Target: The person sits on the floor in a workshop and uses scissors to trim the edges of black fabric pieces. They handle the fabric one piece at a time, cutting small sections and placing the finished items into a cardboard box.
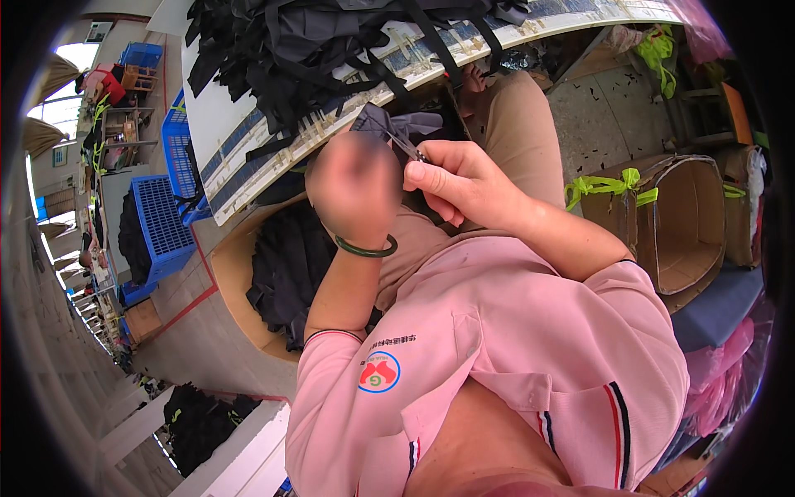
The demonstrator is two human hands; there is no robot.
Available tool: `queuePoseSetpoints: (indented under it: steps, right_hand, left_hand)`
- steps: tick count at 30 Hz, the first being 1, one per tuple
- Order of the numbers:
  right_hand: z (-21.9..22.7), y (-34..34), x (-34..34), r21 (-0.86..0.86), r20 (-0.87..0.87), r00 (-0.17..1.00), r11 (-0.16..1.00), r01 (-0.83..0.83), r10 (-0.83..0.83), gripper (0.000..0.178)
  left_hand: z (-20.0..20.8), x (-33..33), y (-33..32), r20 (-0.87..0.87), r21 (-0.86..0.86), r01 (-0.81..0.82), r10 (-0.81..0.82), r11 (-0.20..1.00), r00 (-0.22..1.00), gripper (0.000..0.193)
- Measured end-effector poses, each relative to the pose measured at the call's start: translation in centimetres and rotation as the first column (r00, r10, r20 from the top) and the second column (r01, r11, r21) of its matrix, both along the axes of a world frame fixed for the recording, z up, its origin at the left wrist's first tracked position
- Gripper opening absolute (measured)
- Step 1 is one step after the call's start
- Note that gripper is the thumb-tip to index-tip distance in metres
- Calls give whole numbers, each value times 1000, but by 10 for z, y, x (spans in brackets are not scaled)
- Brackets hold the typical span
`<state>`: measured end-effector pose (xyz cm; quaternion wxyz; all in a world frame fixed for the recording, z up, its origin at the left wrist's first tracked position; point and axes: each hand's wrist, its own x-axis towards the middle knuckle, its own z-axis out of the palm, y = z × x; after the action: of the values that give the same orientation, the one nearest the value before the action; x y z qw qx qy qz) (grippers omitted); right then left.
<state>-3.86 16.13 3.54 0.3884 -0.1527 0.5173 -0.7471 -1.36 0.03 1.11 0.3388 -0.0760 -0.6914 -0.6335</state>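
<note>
My left hand, with a dark green bangle at the wrist, is raised in front of my lap. Its fingers are blurred, but a dark grey fabric piece comes out from the top of it, so the hand appears closed on that. Close beside it on the right, my right hand is closed around small dark thread snips. Their thin blades point up and left, against or just in front of the fabric. Most of the handle is hidden in the fingers.
A worktable with a taped, worn edge bears a heap of black and grey strapped fabric pieces. Below it, a cardboard box holds more dark fabric. Blue crates stand at the left, an open carton at the right.
</note>
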Motion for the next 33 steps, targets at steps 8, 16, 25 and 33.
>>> queuePoseSetpoints:
  steps: [8, 16, 25, 33]
  right_hand:
    - [-9, -6, 0, 96, -639, 744, 940, 328, -195, 31]
    - [-5, -3, -2, 161, -466, 861, 937, 309, -204, 40]
    - [-6, -4, -2, 156, -450, 872, 945, 288, -191, 41]
    - [-4, -2, -7, 107, -635, 738, 920, 377, -229, 40]
  left_hand:
    - [2, 2, 2, 46, 69, 53, -56, 996, 997, 13]
    - [-1, 1, 0, 28, 45, 34, -35, 998, 999, 13]
    - [-4, 1, 2, 28, 12, 24, -24, 1000, 999, 13]
    - [-5, 3, 4, 44, 22, 111, -112, 994, 993, 14]
